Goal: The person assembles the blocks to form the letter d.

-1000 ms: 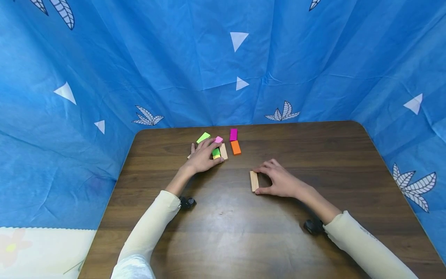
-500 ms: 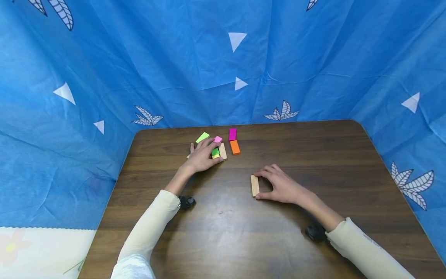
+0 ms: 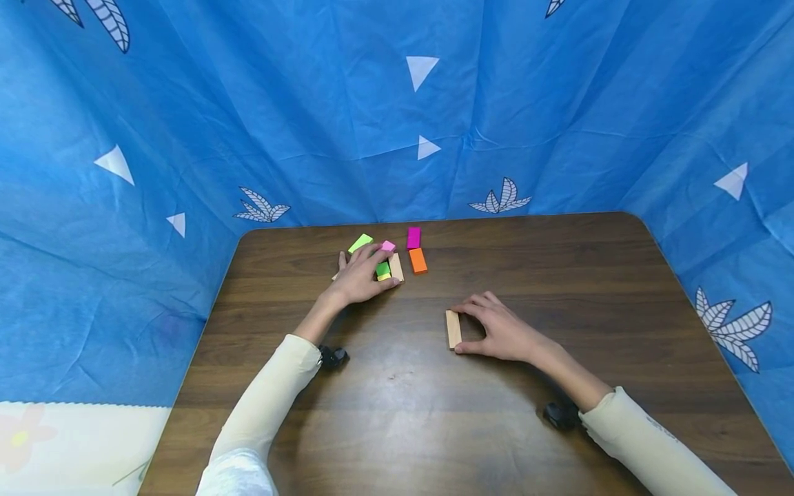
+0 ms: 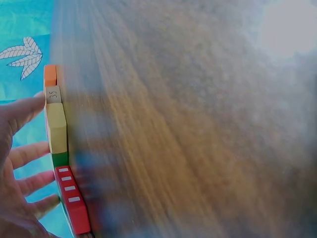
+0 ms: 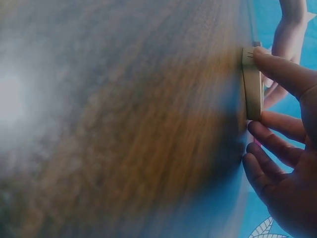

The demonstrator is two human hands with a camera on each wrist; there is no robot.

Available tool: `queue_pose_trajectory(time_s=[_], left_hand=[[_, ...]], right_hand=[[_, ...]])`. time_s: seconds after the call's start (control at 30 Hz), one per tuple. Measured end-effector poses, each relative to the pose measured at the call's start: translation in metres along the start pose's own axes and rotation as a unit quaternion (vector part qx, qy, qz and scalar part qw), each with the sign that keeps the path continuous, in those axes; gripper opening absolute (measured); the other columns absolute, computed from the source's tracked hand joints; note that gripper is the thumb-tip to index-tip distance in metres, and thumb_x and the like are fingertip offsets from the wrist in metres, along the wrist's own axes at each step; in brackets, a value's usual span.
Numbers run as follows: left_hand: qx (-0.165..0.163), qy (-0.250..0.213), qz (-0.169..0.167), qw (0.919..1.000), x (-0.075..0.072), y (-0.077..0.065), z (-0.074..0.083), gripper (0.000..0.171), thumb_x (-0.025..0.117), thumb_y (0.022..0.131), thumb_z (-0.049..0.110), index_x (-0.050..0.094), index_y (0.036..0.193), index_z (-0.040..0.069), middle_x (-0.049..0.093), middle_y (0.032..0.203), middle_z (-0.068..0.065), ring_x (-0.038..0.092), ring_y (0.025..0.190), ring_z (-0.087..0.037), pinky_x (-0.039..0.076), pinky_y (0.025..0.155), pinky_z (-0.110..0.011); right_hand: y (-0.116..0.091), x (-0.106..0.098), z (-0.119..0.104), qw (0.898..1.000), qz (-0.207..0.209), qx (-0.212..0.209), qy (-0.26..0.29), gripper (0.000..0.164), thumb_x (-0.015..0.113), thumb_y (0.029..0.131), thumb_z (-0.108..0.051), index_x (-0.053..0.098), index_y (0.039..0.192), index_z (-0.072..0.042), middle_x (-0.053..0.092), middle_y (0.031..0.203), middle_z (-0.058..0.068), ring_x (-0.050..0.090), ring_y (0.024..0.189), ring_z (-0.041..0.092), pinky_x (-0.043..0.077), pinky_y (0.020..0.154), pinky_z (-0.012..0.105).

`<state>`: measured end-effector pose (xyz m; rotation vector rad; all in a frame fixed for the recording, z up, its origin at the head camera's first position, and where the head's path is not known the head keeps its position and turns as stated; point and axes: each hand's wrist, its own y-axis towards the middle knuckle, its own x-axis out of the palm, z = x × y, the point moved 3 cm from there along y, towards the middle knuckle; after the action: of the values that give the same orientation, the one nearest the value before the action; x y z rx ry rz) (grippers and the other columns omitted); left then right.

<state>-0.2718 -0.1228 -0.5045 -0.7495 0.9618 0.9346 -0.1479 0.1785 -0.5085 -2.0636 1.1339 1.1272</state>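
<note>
At the table's middle my right hand pinches a plain wooden block by its two ends, thumb at the near end and a finger at the far end. The right wrist view shows the same wooden block low at the tabletop. My left hand rests, fingers spread, over a cluster of coloured blocks at the back left. Around it show a lime block, a pink block, a green block and another wooden block. A red block with white marks appears in the left wrist view; the hand partly hides the cluster.
Right of the cluster lie an orange block and a magenta block. The brown wooden table reaches a blue curtain with leaf and triangle prints at the back and sides.
My right hand has moved slightly toward the near edge with the wooden block over the first half second, then held still. The left hand stays over the cluster.
</note>
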Motion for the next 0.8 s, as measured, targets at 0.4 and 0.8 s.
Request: queue_pose_trajectory(time_s=[0.4,0.8], left_hand=[[-0.01,0.017,0.008,0.9998,0.004,0.008,0.005,0.082,0.082,0.09,0.055,0.047,0.158,0.024,0.034,0.171,-0.013,0.024,0.164,-0.039,0.009,0.125,-0.085],[0.0,0.015,0.014,0.9998,0.007,0.011,0.006,0.075,0.079,0.091,0.053,0.051,0.15,0.017,0.034,0.169,-0.014,0.026,0.162,-0.039,0.009,0.125,-0.084]], right_hand=[[-0.002,0.001,0.001,1.0,0.018,-0.003,0.02,0.085,0.088,0.085,-0.055,0.057,0.155,-0.019,0.06,0.151,0.007,0.052,0.139,0.028,0.049,0.115,0.058],[-0.026,-0.004,-0.019,0.994,0.059,-0.07,-0.063,0.053,0.083,0.094,-0.045,0.073,0.14,-0.021,0.071,0.145,-0.002,0.061,0.129,0.025,0.054,0.107,0.054]])
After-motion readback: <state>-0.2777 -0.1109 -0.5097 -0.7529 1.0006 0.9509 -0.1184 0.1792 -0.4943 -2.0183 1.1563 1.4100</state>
